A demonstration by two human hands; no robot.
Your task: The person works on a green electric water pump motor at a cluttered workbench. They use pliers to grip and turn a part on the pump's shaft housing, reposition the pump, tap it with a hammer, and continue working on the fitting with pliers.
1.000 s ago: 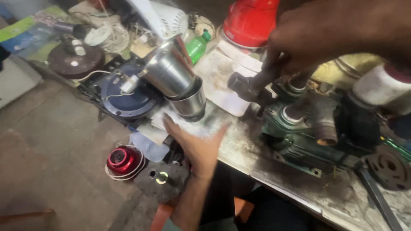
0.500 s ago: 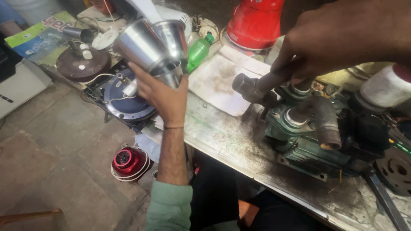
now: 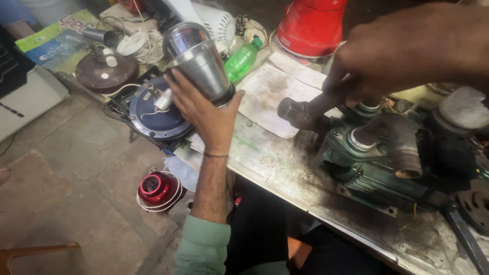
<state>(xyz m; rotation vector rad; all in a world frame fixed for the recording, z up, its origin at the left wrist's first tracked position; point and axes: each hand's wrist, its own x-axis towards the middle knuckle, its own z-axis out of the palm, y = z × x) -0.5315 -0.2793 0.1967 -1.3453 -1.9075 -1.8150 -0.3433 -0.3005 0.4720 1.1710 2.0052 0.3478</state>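
Steel jar (image 3: 196,61) lies left of pump (image 3: 387,158) on bench (image 3: 285,173).

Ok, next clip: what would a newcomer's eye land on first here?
Probably the shiny steel jar, held up tilted by the left hand over the left end of the metal workbench. Next, the right hand gripping a dark tool on the green pump body at the right. The bright red dome-shaped housing at the top also stands out.
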